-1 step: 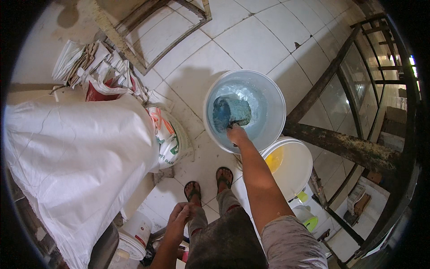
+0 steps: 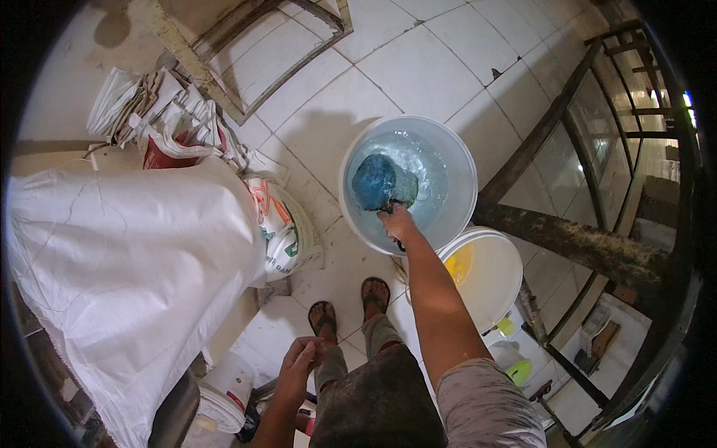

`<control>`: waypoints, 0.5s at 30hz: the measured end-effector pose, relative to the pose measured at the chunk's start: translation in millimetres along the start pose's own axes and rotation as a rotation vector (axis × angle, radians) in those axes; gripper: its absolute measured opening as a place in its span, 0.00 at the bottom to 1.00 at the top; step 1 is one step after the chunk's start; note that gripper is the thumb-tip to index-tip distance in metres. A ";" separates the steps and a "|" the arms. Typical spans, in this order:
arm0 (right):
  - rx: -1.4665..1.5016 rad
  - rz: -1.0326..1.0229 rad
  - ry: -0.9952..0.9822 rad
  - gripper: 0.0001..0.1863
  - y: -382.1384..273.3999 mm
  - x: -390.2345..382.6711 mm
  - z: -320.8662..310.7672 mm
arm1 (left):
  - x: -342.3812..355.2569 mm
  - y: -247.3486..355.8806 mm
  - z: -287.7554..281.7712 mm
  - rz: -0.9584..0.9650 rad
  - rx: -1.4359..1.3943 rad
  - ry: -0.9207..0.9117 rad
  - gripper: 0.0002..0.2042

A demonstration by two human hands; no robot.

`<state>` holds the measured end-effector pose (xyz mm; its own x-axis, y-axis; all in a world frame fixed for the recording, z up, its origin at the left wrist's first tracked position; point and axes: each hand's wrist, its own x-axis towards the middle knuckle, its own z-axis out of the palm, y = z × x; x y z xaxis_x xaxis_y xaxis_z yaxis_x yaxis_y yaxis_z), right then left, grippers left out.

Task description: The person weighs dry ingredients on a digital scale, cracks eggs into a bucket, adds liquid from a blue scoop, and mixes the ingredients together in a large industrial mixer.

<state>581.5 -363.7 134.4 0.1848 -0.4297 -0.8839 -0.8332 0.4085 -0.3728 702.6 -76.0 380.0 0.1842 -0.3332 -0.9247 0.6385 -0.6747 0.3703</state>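
My right hand [image 2: 397, 222] is wrapped round the dark handle of a worn blue dipper mug [image 2: 376, 181]. The mug is inside a large pale bucket [image 2: 469, 168] of water, over its left half. Its round mouth faces up toward me and looks blue within; how deep it sits in the water I cannot tell. Ripples and glints show on the water [image 2: 437, 160] beside it. My left hand [image 2: 299, 358] hangs by my left thigh, holding nothing, its fingers loosely bent and partly apart.
A white bucket [image 2: 504, 272] with something yellow inside stands against the water bucket. White sacking [image 2: 142, 231] covers a bulky pile at left, with folded sacks [image 2: 168, 112] behind. Dark frame bars [image 2: 575, 243] stand at right; another frame [image 2: 299, 63] lies far off. My sandalled feet are below.
The mug has turned in the water: its mouth, which pointed left, now faces more upward, and less of its side shows. My right hand has turned slightly with it. My left hand stays put.
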 end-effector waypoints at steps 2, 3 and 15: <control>0.287 -0.048 -0.054 0.16 3.8 -10.0 -8.8 | -1.4 0.9 -1.6 0.000 0.008 -0.006 0.12; 0.432 -0.071 -0.078 0.14 6.8 -16.4 -12.5 | -1.1 0.1 -3.8 0.001 0.019 -0.012 0.12; 0.709 -0.162 -0.056 0.14 -0.4 -108.7 -39.5 | -23.3 12.2 3.8 0.068 0.079 -0.085 0.12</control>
<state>541.2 -348.9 241.8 0.3196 -0.4947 -0.8081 -0.2583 0.7751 -0.5766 703.3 -79.0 406.5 0.1583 -0.4323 -0.8877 0.5656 -0.6973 0.4404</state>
